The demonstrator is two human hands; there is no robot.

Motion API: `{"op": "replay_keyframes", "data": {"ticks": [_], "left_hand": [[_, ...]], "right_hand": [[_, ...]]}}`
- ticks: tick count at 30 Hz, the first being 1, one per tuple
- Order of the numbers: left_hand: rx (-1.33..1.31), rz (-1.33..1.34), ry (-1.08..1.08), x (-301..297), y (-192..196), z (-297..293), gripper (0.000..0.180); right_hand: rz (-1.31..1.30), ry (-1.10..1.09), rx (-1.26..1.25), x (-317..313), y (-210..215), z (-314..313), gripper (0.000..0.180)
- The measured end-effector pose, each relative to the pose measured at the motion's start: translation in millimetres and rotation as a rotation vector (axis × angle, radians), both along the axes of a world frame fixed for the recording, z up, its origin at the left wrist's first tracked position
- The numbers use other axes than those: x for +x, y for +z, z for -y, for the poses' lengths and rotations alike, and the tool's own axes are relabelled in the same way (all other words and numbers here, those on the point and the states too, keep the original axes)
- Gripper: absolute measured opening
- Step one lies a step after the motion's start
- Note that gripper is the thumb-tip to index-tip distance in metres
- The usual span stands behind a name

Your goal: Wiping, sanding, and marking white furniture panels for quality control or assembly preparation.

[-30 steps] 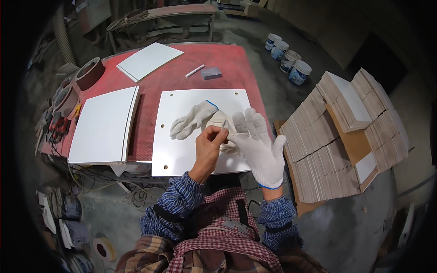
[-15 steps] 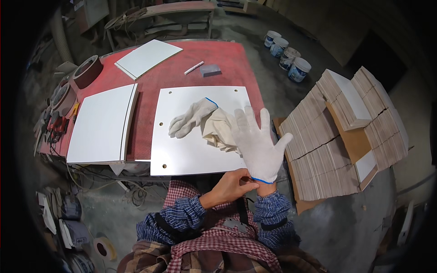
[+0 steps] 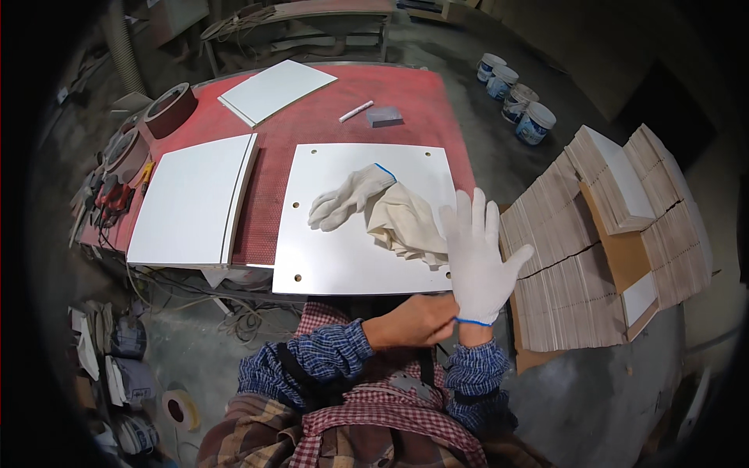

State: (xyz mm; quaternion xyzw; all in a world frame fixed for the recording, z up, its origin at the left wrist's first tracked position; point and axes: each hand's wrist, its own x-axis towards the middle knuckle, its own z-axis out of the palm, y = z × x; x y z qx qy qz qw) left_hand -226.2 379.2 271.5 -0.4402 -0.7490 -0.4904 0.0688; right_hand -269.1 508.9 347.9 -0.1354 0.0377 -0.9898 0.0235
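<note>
My right hand (image 3: 481, 269) wears a white knitted work glove with a blue-edged cuff. It is raised at the right edge of a white board (image 3: 304, 242), palm up toward me, fingers outstretched and thumb out to the side. My bare left hand (image 3: 413, 320) is closed at the wrist side of that glove, gripping its cuff. On the board lie another white glove (image 3: 343, 201), fingers pointing left, and a crumpled cream cloth (image 3: 406, 222) beside it. The board has holes near its corners and sits on a red table (image 3: 292, 129).
White panels (image 3: 191, 199) lie on the table's left, another pair (image 3: 277, 90) at the back. A marker (image 3: 356, 111) and grey block (image 3: 384, 117) are near the far edge. Tape rolls (image 3: 170, 111) stand far left. Stacked panels (image 3: 562, 288) rise at right; paint buckets (image 3: 535, 125) stand beyond.
My left hand has turned from an open-knuckled pinch to a tighter grip at the cuff. The gloved right hand has come slightly nearer to me. The whole view has shifted a little.
</note>
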Motion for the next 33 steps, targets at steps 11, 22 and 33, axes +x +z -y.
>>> {"op": "replay_keyframes", "data": {"ticks": [11,22,33], "left_hand": [[-0.251,-0.368,0.182,-65,35,42,0.025],[-0.379,0.316,0.652,-179,63,173,0.02],[-0.009,0.832,0.116,-107,130,151,0.02]], "right_hand": [[0.271,-0.083,0.401,9,-6,-16,0.033],[0.244,-0.138,0.647,3,-9,-39,0.035],[-0.217,0.118,1.103,-24,20,-10,0.046]]}}
